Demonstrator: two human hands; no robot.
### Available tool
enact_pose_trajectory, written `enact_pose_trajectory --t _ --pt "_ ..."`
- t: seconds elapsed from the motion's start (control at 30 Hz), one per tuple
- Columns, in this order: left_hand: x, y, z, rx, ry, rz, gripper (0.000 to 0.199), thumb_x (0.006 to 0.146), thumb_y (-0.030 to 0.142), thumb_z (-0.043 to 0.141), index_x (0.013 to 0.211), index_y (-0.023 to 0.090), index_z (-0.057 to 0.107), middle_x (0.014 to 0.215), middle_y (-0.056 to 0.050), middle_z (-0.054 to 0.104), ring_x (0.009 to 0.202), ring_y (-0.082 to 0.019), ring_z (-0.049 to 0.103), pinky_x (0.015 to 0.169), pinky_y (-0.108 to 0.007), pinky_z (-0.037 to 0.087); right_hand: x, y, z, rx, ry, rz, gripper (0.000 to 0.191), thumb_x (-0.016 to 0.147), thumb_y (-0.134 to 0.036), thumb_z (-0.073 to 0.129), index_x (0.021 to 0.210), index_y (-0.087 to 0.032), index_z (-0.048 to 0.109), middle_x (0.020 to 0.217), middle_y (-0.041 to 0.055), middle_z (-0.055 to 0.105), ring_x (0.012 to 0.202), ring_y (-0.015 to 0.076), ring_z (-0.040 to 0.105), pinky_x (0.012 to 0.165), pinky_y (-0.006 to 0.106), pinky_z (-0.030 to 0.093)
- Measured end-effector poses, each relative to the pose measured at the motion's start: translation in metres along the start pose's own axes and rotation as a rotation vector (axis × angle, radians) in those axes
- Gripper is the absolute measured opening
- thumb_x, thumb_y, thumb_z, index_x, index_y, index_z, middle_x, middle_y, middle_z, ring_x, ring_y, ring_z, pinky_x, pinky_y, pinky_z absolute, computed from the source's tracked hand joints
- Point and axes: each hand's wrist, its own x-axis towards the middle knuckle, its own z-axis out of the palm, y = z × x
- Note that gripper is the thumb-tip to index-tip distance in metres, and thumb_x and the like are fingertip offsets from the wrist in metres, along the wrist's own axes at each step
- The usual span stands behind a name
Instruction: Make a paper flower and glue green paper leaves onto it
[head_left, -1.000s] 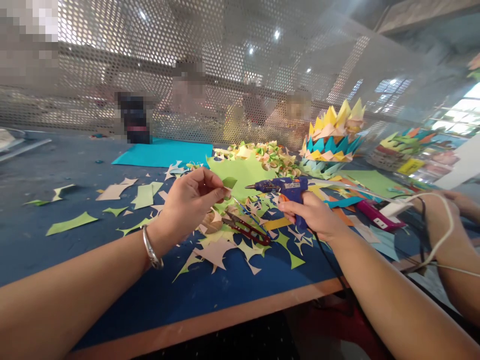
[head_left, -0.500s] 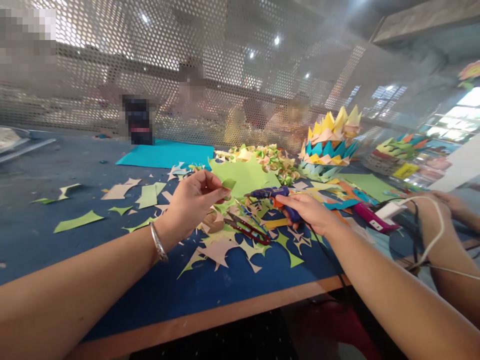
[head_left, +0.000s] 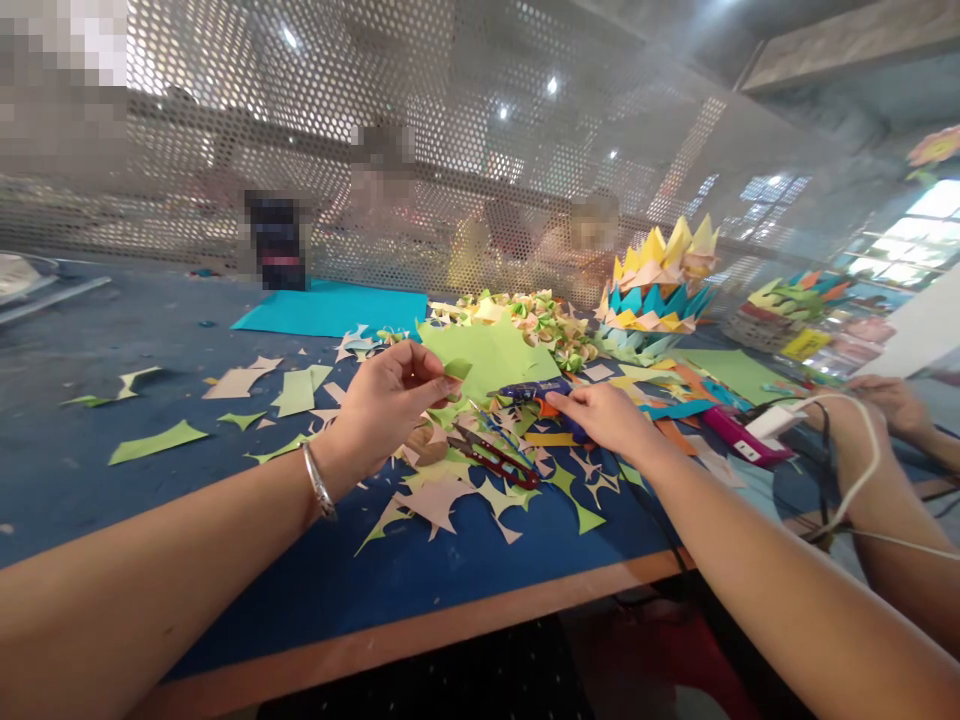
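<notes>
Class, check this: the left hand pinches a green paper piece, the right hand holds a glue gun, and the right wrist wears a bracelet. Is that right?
No, the bracelet is on the left wrist, as the head view shows. The left hand does pinch a green paper piece, and the right hand holds a glue gun.

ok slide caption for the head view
Left hand pinching a green paper piece, right hand holding a glue gun, amid paper scraps.

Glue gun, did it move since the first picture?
Yes. The glue gun, in the right hand, has moved left and lower in the view, nearer the red snips.
</notes>
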Motion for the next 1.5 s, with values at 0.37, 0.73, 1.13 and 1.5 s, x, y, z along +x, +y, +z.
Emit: enact_pose_trajectory --t 0.37,0.73,1.13,1.5 --pt "-0.001 -0.002 0.001 -0.038 -0.023 0.012 0.022 0.072 0.013 0.075 0.072 0.02 0.054 0.065 0.005 0.056 0.059 -0.009 0.058 0.056 -0.024 0.046 -0.018 -0.061 0.007 0.042 0.111 -0.642 0.015 0.087 -0.034 0.066 0.09 -0.019 0.065 0.081 0.0037 0.068 0.066 0.0149 0.062 0.065 0.029 0.048" --pt "-0.001 -0.006 0.001 -0.012 -0.043 0.01 0.03 0.068 0.025 0.082 0.074 0.021 0.053 0.067 0.006 0.055 0.059 -0.01 0.059 0.059 -0.026 0.051 -0.004 -0.077 0.032 0.219 0.1 -0.809 0.01 0.091 -0.029 0.063 0.087 -0.02 0.062 0.082 0.0023 0.065 0.067 0.013 0.058 0.062 0.028 0.045" --pt "-0.003 0.005 0.003 -0.105 -0.066 -0.268 0.019 0.068 0.018 0.074 0.086 0.016 0.068 0.078 -0.002 0.073 0.07 -0.014 0.071 0.077 -0.028 0.058 -0.003 -0.071 0.037 0.199 0.105 -0.9 0.011 0.091 -0.019 0.061 0.08 -0.02 0.058 0.076 -0.0001 0.06 0.057 0.0095 0.046 0.057 0.026 0.039" --pt "0.0 -0.001 -0.001 -0.027 -0.1 -0.242 0.009 0.071 0.023 0.076 0.076 0.019 0.07 0.077 -0.001 0.073 0.071 -0.014 0.072 0.077 -0.029 0.059 -0.002 -0.07 0.038 0.182 0.074 -0.883 0.01 0.089 -0.019 0.056 0.08 -0.021 0.059 0.078 0.0015 0.062 0.061 0.0113 0.052 0.059 0.027 0.041"
